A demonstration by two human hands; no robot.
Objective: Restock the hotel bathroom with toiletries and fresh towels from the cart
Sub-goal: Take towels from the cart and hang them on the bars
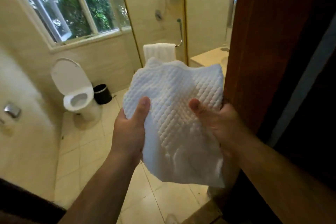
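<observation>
Bathroom tiles lie ahead. Left grip and right grip each pinch the towel, thumbs on top. Best carried level, clear of the door.

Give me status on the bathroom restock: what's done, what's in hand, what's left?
Done: one white towel hangs on the shower door rail. In hand: left hand and right hand grip a waffle towel at the doorway, not yet placed. Left: place it; no toiletries show on the vanity counter, mostly hidden by the door frame.
</observation>
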